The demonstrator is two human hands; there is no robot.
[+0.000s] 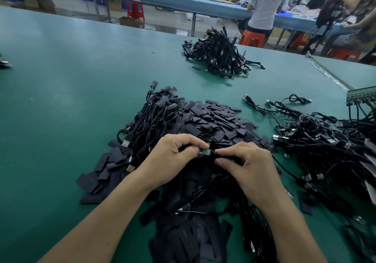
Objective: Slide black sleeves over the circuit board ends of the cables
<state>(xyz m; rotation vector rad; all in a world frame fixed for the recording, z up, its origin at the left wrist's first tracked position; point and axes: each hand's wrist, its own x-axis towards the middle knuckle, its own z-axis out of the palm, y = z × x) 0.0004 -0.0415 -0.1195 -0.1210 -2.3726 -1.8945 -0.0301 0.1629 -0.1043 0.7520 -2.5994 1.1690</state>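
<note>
fingers (pixel 201 145) pinch circuit board (pixel 204 151) and cable (pixel 226 157)

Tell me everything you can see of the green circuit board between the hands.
The circuit board is a small green strip with tiny pale spots along its top. Only a short stretch shows: the left hand pinches its left end, the right hand pinches the black piece at its right, sleeve or cable unclear. It is held above the pile of sleeves.
</note>
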